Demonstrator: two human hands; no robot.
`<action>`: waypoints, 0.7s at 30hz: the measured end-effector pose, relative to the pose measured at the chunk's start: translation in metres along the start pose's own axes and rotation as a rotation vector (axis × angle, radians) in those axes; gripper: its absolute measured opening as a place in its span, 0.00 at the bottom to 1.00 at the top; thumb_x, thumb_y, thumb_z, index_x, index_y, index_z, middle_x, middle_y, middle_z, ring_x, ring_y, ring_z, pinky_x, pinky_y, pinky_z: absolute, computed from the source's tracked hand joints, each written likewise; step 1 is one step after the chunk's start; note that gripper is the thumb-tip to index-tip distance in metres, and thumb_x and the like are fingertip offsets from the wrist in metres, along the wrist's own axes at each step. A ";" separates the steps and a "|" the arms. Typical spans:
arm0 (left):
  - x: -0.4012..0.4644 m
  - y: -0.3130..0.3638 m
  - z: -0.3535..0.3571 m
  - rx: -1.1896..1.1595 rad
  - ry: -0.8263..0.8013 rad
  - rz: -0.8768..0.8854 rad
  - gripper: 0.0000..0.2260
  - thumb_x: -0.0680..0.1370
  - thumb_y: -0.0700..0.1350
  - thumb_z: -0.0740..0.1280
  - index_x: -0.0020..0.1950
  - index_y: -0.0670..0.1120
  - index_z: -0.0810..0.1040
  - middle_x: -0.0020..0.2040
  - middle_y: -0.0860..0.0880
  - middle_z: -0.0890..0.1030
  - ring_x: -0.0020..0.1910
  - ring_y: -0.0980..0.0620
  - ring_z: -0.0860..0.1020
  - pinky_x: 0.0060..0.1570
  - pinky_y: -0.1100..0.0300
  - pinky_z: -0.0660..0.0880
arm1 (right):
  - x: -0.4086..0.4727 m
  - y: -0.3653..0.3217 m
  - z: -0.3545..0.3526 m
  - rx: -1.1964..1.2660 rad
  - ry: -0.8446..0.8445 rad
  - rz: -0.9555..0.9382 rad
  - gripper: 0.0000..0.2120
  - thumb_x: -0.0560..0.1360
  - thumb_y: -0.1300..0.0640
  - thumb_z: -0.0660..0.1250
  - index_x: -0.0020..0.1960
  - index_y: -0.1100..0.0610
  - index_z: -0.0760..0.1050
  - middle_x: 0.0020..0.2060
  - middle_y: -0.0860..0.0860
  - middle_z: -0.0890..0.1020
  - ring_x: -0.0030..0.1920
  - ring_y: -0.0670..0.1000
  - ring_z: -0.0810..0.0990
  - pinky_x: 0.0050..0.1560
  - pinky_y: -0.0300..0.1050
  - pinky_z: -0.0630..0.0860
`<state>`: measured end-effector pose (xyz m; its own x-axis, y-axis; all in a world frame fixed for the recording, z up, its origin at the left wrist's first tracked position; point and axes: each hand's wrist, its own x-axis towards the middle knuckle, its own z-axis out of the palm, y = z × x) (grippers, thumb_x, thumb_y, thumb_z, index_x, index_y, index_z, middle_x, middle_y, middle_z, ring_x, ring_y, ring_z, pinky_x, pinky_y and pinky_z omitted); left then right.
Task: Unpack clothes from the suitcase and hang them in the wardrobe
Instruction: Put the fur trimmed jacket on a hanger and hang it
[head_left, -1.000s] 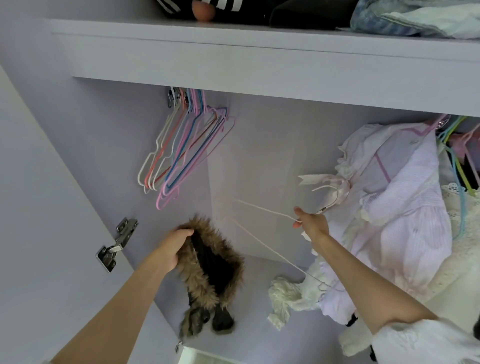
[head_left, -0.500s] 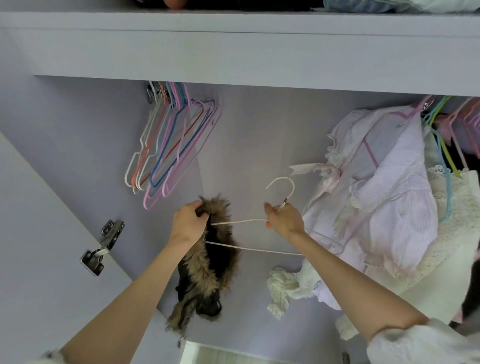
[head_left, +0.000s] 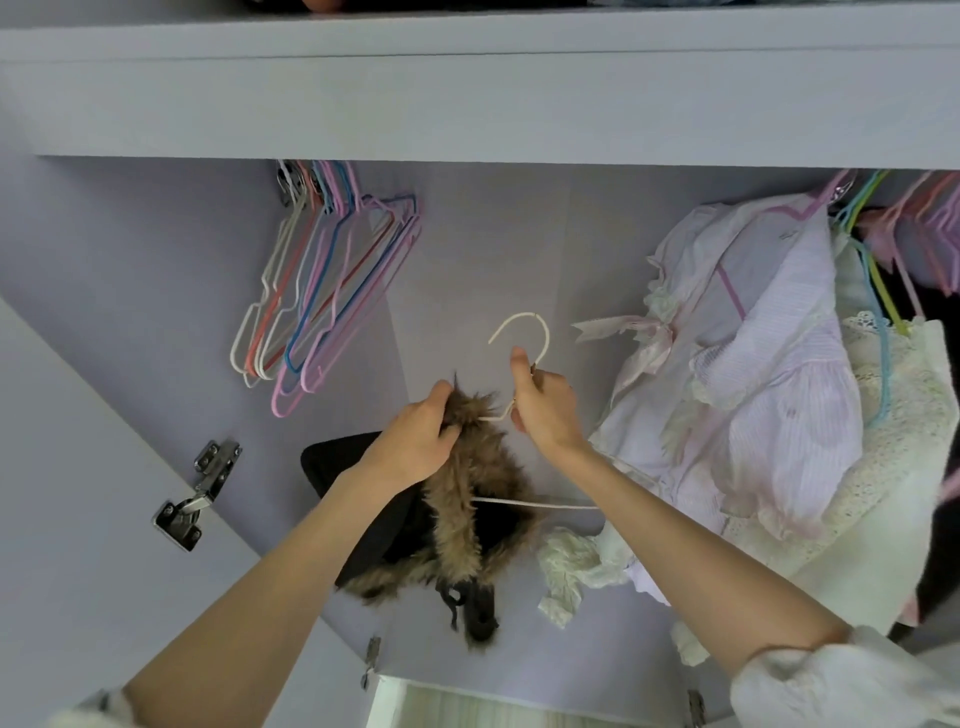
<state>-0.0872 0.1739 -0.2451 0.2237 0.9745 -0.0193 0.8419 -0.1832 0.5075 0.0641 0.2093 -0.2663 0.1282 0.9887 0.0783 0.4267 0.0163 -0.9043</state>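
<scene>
At the far left a metal door hinge sat on the open wardrobe door, and above it a bunch of bare coloured hangers hung from the rail under the shelf. Your left hand gripped the brown fur trim of the dark fur-trimmed garment, which drooped in mid-air in front of the wardrobe's back wall. Your right hand pinched the neck of a white wire hanger, hook upward, one arm poking into the fur and its bottom bar crossing the garment. Close on the right, hung pale pink and white clothes crowded the rail, their frills touching your right forearm.
</scene>
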 end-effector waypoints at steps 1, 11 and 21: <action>0.002 0.001 0.000 -0.030 -0.016 -0.023 0.10 0.79 0.39 0.59 0.59 0.41 0.64 0.49 0.40 0.77 0.50 0.39 0.77 0.47 0.51 0.72 | 0.001 0.000 -0.003 0.013 -0.014 0.002 0.31 0.79 0.41 0.51 0.25 0.60 0.66 0.22 0.52 0.76 0.34 0.53 0.79 0.51 0.47 0.73; 0.015 0.008 -0.007 -0.372 0.096 -0.208 0.17 0.82 0.46 0.54 0.71 0.53 0.58 0.56 0.41 0.76 0.47 0.45 0.75 0.47 0.56 0.67 | -0.004 0.046 -0.023 -0.228 0.218 -0.510 0.28 0.73 0.46 0.53 0.21 0.63 0.66 0.18 0.58 0.69 0.21 0.59 0.70 0.29 0.46 0.64; 0.001 0.032 -0.050 -0.575 0.404 -0.176 0.22 0.72 0.68 0.59 0.40 0.49 0.75 0.44 0.50 0.79 0.51 0.48 0.75 0.57 0.52 0.67 | 0.018 0.047 0.001 -0.470 -0.467 -0.246 0.32 0.77 0.52 0.62 0.76 0.47 0.51 0.75 0.51 0.60 0.74 0.56 0.58 0.72 0.55 0.60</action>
<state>-0.0843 0.1757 -0.1862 -0.1842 0.9754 0.1212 0.4325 -0.0303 0.9011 0.0853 0.2281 -0.3075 -0.3745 0.9268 -0.0267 0.7491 0.2854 -0.5978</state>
